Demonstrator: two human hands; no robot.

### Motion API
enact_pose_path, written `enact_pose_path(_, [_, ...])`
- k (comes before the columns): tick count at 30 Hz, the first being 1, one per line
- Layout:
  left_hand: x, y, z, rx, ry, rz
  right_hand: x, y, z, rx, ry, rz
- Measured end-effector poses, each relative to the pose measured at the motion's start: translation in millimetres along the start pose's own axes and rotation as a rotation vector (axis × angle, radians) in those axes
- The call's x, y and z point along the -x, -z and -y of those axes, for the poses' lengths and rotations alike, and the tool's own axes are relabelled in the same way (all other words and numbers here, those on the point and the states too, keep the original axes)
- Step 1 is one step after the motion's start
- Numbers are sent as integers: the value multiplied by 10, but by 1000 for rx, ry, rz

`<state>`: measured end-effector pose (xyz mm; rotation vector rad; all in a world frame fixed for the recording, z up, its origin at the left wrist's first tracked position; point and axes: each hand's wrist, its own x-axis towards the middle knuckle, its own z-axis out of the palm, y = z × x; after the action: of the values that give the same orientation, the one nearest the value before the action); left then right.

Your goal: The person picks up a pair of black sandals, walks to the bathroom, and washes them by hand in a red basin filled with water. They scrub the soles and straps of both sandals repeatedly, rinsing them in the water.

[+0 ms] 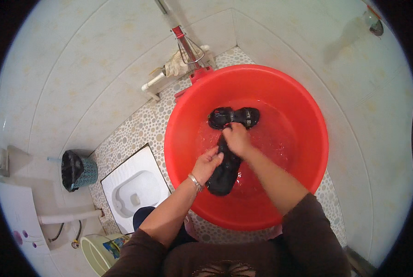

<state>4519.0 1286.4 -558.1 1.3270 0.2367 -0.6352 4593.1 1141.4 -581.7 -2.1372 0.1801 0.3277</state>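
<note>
A large red plastic basin [182, 145] stands before me with some water in its bottom. My left hand [208, 165] grips the side of a wet black shoe [223, 175], its thumb lying on top. At the far end of that shoe is my right hand [237, 138], fingers curled in and slightly blurred; they hide the shoe's tip. Just beyond, a second black shoe [221, 117] lies crosswise in the basin, narrow at its middle, with pale marks at its right end. My right fingers partly overlap its near edge.
Left of the basin is a white squat toilet [140, 190] set in the pebble-patterned floor [123, 138]. A lined waste bin [85, 171] and a pale bucket [97, 254] stand farther left. A red mop frame [189, 48] leans behind the basin, beside a white pipe [154, 81] with a cloth.
</note>
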Motion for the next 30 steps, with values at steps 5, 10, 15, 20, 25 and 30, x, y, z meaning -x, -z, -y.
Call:
enact_pose_path(5, [28,85,73,78,35,35,-22,386,-987,-191,-222,-218])
enact_pose_path(10, [-186,285,91,195,125,-299,311,117,-1641,426,-20,-262])
enact_pose_path(15, [-299,467,356,268,171,-499,501,-477,-696,-348,206,78])
enact_pose_path(20, [-214,297,226,236,60,-441,731,-524,85,13,415,-66])
enact_pose_path(25, [-63,-176,139,207,84,-103,-327,-256,-462,220,47,-128])
enact_pose_path(30, [-108,52,181,-5,-102,-200,226,-478,-76,-43,272,-233])
